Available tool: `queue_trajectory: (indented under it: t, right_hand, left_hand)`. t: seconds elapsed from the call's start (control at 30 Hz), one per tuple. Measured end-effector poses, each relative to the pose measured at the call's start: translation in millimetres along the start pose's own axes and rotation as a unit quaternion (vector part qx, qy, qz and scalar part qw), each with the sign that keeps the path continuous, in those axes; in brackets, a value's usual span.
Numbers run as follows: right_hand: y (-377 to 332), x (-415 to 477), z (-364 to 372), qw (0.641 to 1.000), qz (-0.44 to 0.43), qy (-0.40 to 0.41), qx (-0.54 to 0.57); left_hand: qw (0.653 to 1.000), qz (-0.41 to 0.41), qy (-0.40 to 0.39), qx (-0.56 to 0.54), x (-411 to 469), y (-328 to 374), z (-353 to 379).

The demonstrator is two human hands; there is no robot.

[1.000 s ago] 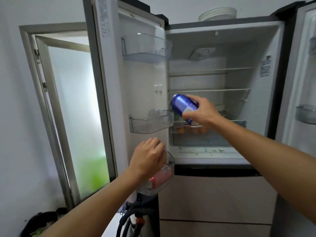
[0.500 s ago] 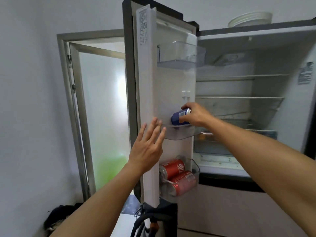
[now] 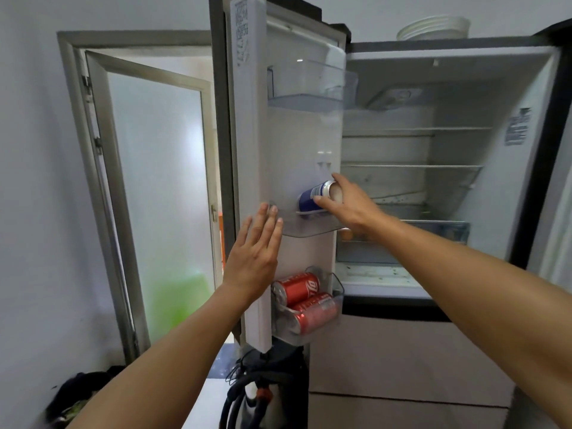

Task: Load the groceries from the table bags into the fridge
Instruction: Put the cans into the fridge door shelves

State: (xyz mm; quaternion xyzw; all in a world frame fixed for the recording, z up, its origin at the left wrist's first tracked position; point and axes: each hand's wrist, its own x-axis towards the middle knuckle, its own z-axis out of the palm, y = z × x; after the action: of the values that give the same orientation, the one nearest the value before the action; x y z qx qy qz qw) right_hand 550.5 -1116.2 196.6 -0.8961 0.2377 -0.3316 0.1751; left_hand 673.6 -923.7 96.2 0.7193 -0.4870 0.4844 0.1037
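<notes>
Fingers point(image 3: 322, 200) of the right hand point(image 3: 353, 207) are gripping a blue can point(image 3: 309, 201), which is lying tilted in the middle door bin point(image 3: 309, 227). Something orange point(image 3: 346, 234) is peeking out behind that wrist, too hidden to name. The left hand point(image 3: 255, 252) is resting straight-fingered against the fridge door point(image 3: 247, 150) edge. Two red cans point(image 3: 301, 289) are crowding the lower bin point(image 3: 340, 294). Room is showing left of the blue can.

The person's left grip point(image 3: 252, 249) is a bare hand with short, neatly trimmed nails showing pale at their ends. The right grip point(image 3: 349, 205) is likewise a bare hand, with knuckles and tendons faintly ridged across its back. The left forearm point(image 3: 173, 345) and right forearm point(image 3: 479, 280) are uncovered skin to the picture's edge, broadening near the lens.
</notes>
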Motion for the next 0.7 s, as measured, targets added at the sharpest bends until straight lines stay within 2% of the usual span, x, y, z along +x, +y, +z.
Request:
queue_trajectory:
  t: [0.17,0.27,0.37,0.5,0.6,0.7]
  right_hand:
    - [7.3,-40.7,-9.5,0.991,0.000,0.124,-0.056]
    - [2.6,-67.2,-16.2,0.980,-0.035,0.150,-0.126]
    - [-12.8,-102.4,-10.9,0.979,-0.084,0.105,-0.153]
    - [-37.3,-160.0,18.3,0.967,-0.183,0.021,-0.175]
    - [-52.9,-212.8,47.0,0.957,-0.237,-0.036,-0.164]
    - [-71.3,-271.8,77.0,0.954,-0.255,-0.093,-0.128]
  left_hand:
    - [0.998,0.025,-0.055,-0.011,-12.9,10.6,-18.7]
    - [0.994,0.037,-0.103,-0.023,-37.6,20.3,-38.6]
    - [0.986,0.000,-0.156,-0.052,-69.8,25.2,-59.5]
    - [0.973,-0.063,-0.219,-0.035,-125.7,25.4,-91.0]
    - [0.959,-0.100,-0.265,-0.012,-179.2,28.6,-128.3]
    - [0.944,-0.131,-0.301,0.012,-243.3,36.0,-177.7]
